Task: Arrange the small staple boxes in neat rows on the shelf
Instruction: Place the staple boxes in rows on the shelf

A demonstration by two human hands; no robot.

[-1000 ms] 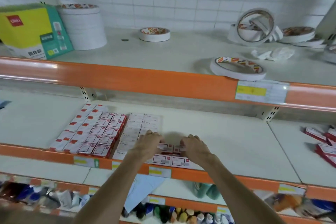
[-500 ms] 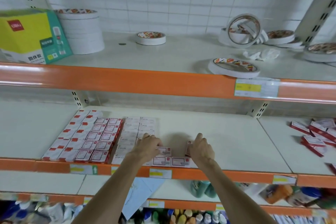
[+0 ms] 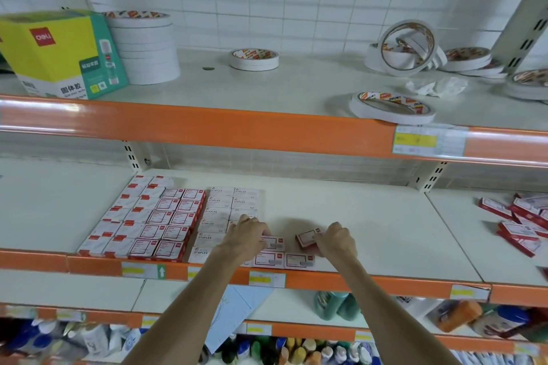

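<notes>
Small red-and-white staple boxes lie in rows (image 3: 166, 222) on the middle shelf (image 3: 370, 234), with a block of pale staple boxes (image 3: 228, 204) beside them. Two more boxes (image 3: 284, 260) sit side by side at the front edge. My left hand (image 3: 247, 235) rests its curled fingers on a flat box (image 3: 274, 242) behind those. My right hand (image 3: 336, 240) pinches a single box (image 3: 305, 238), which is tilted up off the shelf just right of the flat one.
A loose heap of staple boxes (image 3: 525, 225) lies at the right of the same shelf. The upper shelf holds tape rolls (image 3: 391, 108), a stack of rolls (image 3: 145, 44) and a yellow glue-stick carton (image 3: 59, 53). An orange rail (image 3: 370, 281) edges the shelf; bottles stand below.
My right hand has drawn a box a little to the right and tipped it up, opening a gap between my hands. My left hand stays on its box.
</notes>
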